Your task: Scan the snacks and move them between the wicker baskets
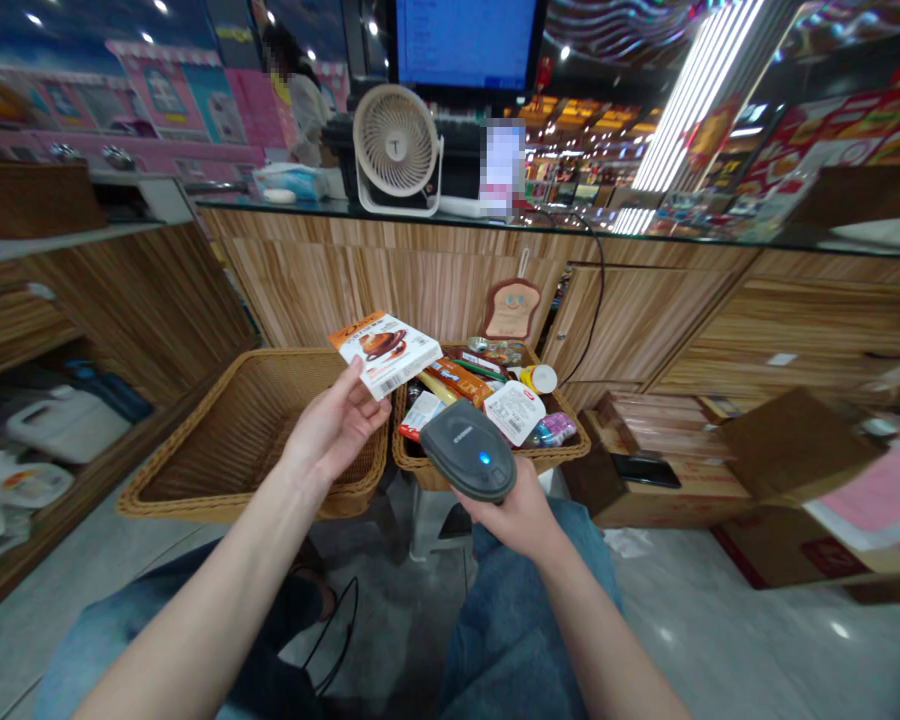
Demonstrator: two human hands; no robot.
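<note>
My left hand (337,420) holds a flat white and orange food box (390,352) by its near edge, with a food picture on top and a barcode on the side facing me. My right hand (514,505) is wrapped around the handle of a dark grey barcode scanner (465,448), whose blue light is lit. Behind the scanner, a wicker basket (570,458) is filled with several packaged goods, among them a white-lidded tub (516,412) and an orange packet (457,382). Under the left hand stands another wicker basket (187,440), its visible inside bare.
On the counter stand a white fan (396,145) and a monitor (466,45). Another person (300,100) is beyond it. Cardboard boxes (795,530) with a dark phone (645,471) are at right; shelves with a white jug (67,420) at left. A black cable (337,635) hangs below.
</note>
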